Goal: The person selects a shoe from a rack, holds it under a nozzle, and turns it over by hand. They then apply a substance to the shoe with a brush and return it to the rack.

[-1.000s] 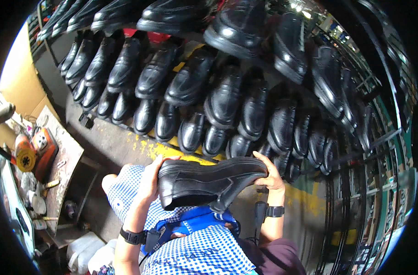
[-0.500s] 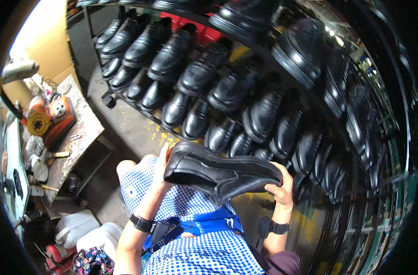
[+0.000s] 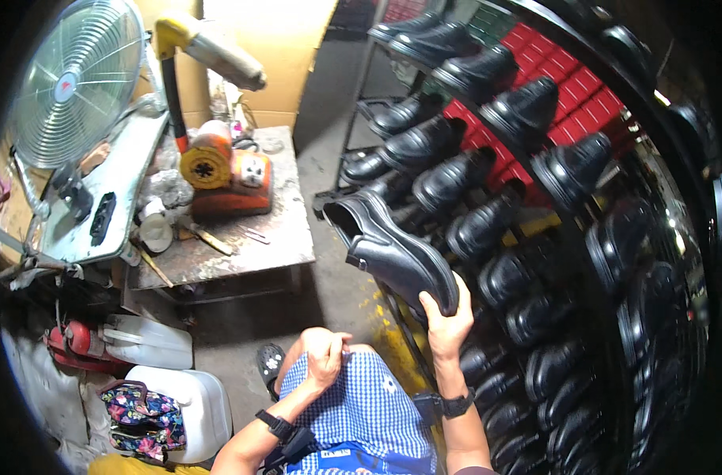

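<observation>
A black leather slip-on shoe is in my right hand. That hand grips it round the toe, with the thumb on the upper and the fingers by the sole. The shoe's heel points up and to the left, away from me, and its opening faces left. My left hand is closed above my knee, apart from the shoe; whatever its curled fingers may hold is hidden. Beneath it spreads a blue checked apron over my lap.
A black rack of several black shoes fills the right side. At left, a worn workbench bears an orange machine, with a fan behind. White containers and a flowered bag lie lower left.
My view has swung left toward the bench. My left hand has let go of the shoe and closed near my knee. The right hand now holds the shoe alone, turned heel-up.
</observation>
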`<action>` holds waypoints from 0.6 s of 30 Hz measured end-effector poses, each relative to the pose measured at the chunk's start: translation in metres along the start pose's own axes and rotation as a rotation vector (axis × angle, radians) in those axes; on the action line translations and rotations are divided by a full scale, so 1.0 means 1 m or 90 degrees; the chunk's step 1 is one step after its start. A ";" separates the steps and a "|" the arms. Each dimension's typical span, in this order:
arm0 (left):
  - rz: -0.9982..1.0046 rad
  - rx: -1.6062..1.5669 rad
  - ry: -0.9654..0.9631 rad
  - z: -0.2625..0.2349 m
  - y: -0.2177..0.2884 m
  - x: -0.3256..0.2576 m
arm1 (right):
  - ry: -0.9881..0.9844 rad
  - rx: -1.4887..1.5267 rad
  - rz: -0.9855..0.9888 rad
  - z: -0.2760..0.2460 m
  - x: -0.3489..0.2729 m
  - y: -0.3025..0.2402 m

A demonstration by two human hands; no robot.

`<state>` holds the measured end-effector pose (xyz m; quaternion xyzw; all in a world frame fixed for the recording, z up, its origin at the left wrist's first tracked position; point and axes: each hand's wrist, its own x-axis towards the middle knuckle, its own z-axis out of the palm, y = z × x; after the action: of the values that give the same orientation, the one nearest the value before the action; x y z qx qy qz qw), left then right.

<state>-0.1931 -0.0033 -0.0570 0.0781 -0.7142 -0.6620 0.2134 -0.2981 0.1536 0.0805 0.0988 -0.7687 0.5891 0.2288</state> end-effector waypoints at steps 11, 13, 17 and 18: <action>0.293 0.287 0.049 -0.033 -0.008 0.020 | 0.031 -0.032 -0.126 0.204 0.083 0.013; 0.293 0.277 0.061 -0.032 -0.010 0.022 | 0.052 -0.034 -0.144 0.229 0.094 0.013; 0.253 0.297 0.058 -0.036 -0.016 0.019 | 0.042 -0.043 -0.064 0.267 0.108 -0.009; 0.257 0.296 0.059 -0.035 -0.016 0.021 | 0.061 -0.031 -0.114 0.274 0.115 -0.008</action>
<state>-0.1998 -0.0455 -0.0672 0.0115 -0.8372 -0.4207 0.3493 -0.4595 -0.0955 0.0863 0.1335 -0.7591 0.5515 0.3191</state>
